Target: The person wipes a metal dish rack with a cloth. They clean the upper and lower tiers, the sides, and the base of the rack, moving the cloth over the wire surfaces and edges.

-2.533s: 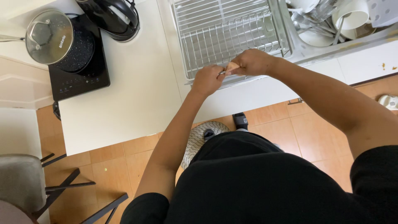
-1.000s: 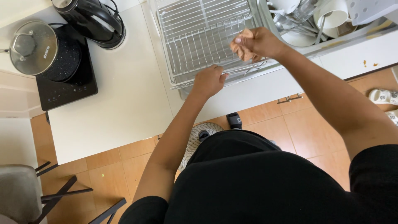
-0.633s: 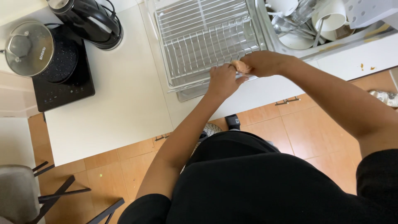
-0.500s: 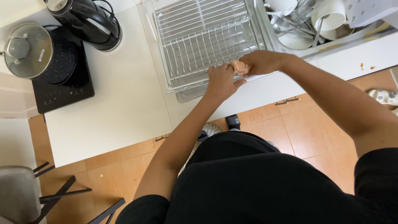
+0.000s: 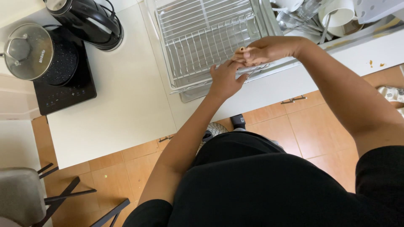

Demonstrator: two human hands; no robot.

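A wire dish rack (image 5: 206,40) is seen standing on the white counter (image 5: 122,105), its long axis running roughly left to right in the head view, slightly tilted so that the right end lies higher in the frame. Its near edge is met by both hands. The left hand (image 5: 226,77) is laid flat and open over the front rail of the rack, fingers pointing up and to the right. The right hand (image 5: 263,49) is curled just above it, fingers bent around something small at the rack's front corner; what is pinched there cannot be told. The two hands are touching at the fingertips. To the right of the rack, a sink (image 5: 357,31) filled with white cups (image 5: 336,11) and cutlery is seen. On the left of the counter, a black hob (image 5: 63,84) with a lidded pan (image 5: 27,50) and a black kettle (image 5: 90,21) are placed
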